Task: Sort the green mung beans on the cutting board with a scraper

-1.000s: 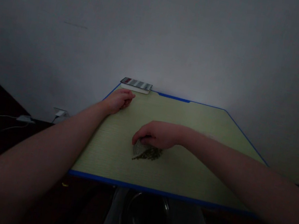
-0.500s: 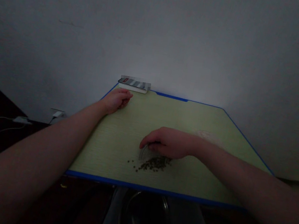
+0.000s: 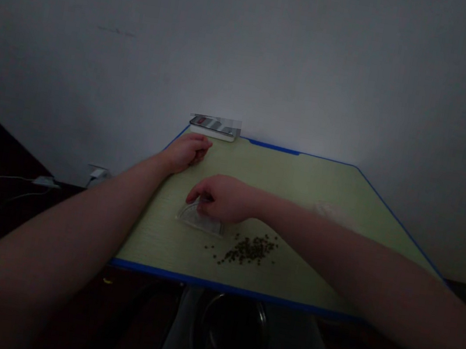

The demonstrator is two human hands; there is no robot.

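Note:
My right hand (image 3: 226, 197) is closed on a clear half-round protractor (image 3: 206, 224), its straight edge toward me, low over the table on the left of a loose pile of small dark beans or seeds (image 3: 251, 249). The fingers hide the protractor's middle. A few of the grains lie scattered apart from the pile, close to the table's front edge. My left hand (image 3: 187, 152) rests on the table's left edge with its fingers curled into a loose fist; I see nothing in it.
The pale green table (image 3: 303, 180) has a blue rim and stands against a grey wall. A box or thick book (image 3: 213, 129) lies at its back left corner. Crumpled clear plastic (image 3: 333, 213) lies behind my right forearm. Below the front edge sits a dark bowl (image 3: 229, 339).
My right hand has carried the protractor left and away from me, off the pile. The pile now shows fully and looks more spread. My left hand keeps its place on the table.

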